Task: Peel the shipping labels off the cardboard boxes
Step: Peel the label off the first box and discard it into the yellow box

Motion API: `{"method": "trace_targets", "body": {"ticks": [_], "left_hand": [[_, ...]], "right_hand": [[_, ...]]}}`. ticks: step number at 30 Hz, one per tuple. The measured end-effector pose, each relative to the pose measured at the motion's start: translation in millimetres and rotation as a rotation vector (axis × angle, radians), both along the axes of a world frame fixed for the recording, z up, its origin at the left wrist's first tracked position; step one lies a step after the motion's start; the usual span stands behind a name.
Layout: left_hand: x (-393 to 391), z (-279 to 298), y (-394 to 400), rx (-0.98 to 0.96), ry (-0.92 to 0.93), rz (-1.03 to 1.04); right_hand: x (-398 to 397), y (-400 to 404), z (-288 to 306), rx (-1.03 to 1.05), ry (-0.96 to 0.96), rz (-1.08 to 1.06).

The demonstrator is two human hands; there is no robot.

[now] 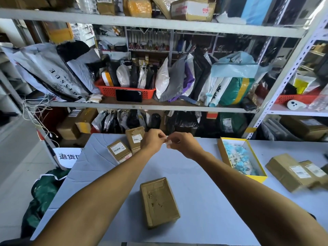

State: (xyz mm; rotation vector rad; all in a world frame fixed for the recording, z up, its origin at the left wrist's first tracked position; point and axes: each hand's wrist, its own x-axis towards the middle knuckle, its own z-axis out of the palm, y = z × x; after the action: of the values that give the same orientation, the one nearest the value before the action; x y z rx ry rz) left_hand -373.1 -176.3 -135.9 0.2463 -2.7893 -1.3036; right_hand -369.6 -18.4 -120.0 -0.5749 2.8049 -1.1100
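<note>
Head view: worn on head, facing forward and down, close over table (195, 201); shelving (142, 107) beyond.
Shared views: single view only.

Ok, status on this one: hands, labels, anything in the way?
Left hand and right hand pinching a peeled scrap. Near box bare. Four boxes labelled. Nothing blocking.

Five cardboard boxes (159, 201), four shipping labels (136, 138), one yellow tray (224, 153).

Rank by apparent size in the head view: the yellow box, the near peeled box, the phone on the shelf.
1. Yellow box
2. Peeled box, close behind; it lies nearer to the camera, so these two are unsure.
3. Phone, clearly smallest, though farthest away.
</note>
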Motion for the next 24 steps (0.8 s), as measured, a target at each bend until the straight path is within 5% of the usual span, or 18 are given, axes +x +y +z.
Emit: {"method": "trace_targets", "body": {"ticks": [5,14,24], "left_hand": [[4.5,0.7,9.8,-0.028,-0.015,0.016],[16.4,-11.7,16.7,0.383,-0.094,0.02],[14.2,-8.7,28.3,0.277,-0.164,0.025]], "right_hand": [[-2.3,-0.8,-7.9,-0.023,0.044,-0.063],[-4.2,3.8,-19.5,0.016,0.081,-0.115],[-0.3,12.6,-22.7,-0.044,-0.01,-0.139]]}}
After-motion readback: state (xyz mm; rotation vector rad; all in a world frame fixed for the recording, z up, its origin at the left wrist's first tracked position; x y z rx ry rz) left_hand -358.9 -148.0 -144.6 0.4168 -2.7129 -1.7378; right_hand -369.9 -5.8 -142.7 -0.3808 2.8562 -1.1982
